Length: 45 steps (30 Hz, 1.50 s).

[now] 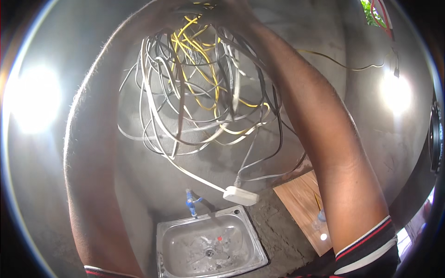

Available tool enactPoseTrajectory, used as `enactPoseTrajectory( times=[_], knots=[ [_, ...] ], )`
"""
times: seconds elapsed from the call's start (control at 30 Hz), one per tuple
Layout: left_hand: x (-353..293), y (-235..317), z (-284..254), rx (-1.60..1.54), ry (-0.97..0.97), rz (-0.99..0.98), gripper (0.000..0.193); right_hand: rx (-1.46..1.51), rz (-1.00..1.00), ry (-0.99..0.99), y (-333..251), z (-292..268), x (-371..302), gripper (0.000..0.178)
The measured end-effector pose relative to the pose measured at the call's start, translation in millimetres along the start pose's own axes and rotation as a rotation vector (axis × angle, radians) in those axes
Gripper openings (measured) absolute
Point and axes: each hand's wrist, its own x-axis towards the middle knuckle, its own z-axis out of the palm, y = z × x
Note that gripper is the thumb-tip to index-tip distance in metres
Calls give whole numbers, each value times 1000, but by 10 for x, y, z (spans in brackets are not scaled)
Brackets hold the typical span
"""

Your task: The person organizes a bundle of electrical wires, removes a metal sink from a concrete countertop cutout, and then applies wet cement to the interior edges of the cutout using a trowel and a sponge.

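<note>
Both my arms reach up to the top edge of the picture, where a large tangle of cables (pixel 157 121) hangs against the wall. My left hand (pixel 168 15) is at the top left of the bundle, dark and blurred. Close beside it, at the top right of the bundle, is my right hand (pixel 234 16). The fingers of both are lost in shadow and behind the wires. Yellow wires (pixel 185 39) come down between the hands, among grey, white and black ones. A white power strip (pixel 241 195) dangles low from a white cable.
Below stands a dirty steel sink (pixel 169 250) with a blue tap (pixel 190 204) on the wall behind it. A wood-grain board (pixel 301 204) lies on the rough cement counter (pixel 278 229) at right. Lit bulbs glow left (pixel 36 99) and right (pixel 397 95).
</note>
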Motion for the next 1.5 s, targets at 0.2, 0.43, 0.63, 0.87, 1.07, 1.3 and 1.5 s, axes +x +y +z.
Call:
enactPoseTrajectory(
  times=[0.2,0.43,0.63,0.87,1.07,1.3,1.5],
  knots=[
    [161,-276,75,-17,124,-68,39,-564,33,337,-423,115,-179,66],
    [427,-104,130,573,333,-372,64,-1026,-191,468,-1604,-190,-1458,44],
    [601,-243,201,778,443,-508,46,-973,-79,591,-1925,-233,-2340,39],
    [624,-454,413,786,441,-651,34,-1065,113,434,-2508,-234,-3138,46],
    [716,-522,422,882,286,-746,33,-1092,368,296,-2712,-422,-3444,46],
    [887,-895,247,886,-104,-852,26,-1276,534,131,-2895,-534,-3897,44],
    [924,-1022,195,937,-124,-830,29,-1229,748,206,-3256,-403,-4435,41]
  ],
)
